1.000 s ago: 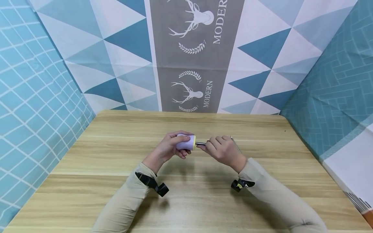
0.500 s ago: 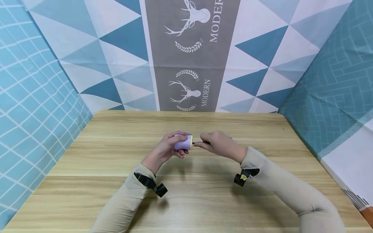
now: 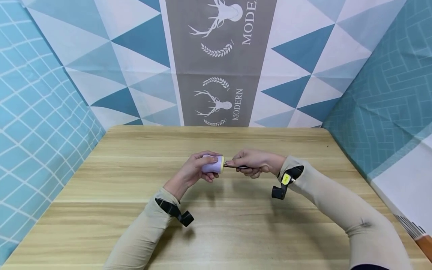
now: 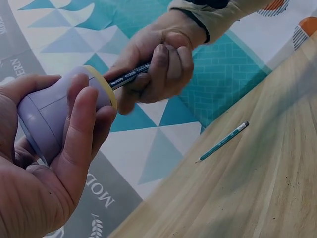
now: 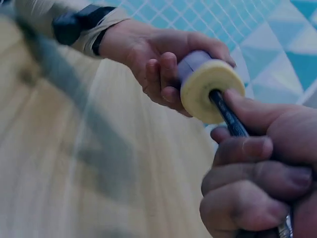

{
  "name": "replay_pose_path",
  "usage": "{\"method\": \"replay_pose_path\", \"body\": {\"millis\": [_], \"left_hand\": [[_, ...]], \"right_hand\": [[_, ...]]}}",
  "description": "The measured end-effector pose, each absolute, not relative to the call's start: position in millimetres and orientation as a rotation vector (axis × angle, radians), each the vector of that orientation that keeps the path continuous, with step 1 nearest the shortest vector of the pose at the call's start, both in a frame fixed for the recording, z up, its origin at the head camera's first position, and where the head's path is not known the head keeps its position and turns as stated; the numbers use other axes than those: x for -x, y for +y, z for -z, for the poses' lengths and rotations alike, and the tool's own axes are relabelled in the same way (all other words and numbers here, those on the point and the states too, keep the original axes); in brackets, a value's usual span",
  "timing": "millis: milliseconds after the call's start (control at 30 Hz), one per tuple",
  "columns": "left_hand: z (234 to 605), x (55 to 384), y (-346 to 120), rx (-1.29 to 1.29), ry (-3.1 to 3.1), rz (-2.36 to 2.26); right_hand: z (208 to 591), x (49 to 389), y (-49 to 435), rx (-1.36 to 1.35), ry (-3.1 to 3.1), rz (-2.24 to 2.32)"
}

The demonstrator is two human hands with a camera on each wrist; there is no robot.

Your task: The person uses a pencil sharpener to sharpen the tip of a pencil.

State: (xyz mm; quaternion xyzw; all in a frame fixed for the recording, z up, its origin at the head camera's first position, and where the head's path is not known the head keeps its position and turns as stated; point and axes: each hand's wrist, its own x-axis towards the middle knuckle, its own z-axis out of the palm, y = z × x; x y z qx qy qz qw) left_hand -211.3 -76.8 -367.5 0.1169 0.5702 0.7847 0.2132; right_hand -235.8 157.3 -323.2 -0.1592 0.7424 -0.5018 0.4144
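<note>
A lavender pencil sharpener [image 3: 210, 166] with a yellow end is held above the table by my left hand [image 3: 192, 169], thumb and fingers wrapped round its body. Into the hole of its yellow face [image 5: 204, 94] goes a dark pencil [image 5: 229, 115], seen close in the right wrist view. My right hand [image 3: 256, 160] grips that pencil, thumb lying along it near the sharpener and the other fingers curled round the shaft. The pencil's inner tip is hidden inside the sharpener. A ring shows on the right hand in its wrist view.
A green pencil [image 4: 223, 142] lies on the wooden table [image 3: 229, 225], seen in the left wrist view. Patterned cloth walls [image 3: 216, 67] stand behind the table and along both sides. Wrist cameras [image 3: 185, 217] hang below both sleeves.
The right hand has rolled round the pencil: its knuckles faced up before, now the thumb lies on top with fingers beneath. The right elbow has swung outward. The left hand keeps the sharpener nearly still.
</note>
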Motion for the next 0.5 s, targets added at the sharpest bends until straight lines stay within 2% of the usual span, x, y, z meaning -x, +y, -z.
{"method": "replay_pose_path", "body": {"millis": [200,367,500], "left_hand": [[367.3,211.0,-77.2,-0.355,1.6,-2.152],[365.4,209.7,-79.5,-0.357,1.606,-2.147],[363.7,209.6,-81.8,-0.369,1.59,-2.155]], "right_hand": [[329.3,236.8,161.0,0.366,1.768,1.263],[322.3,228.5,159.9,0.55,2.118,1.219],[313.2,213.2,158.5,0.819,2.559,1.097]]}}
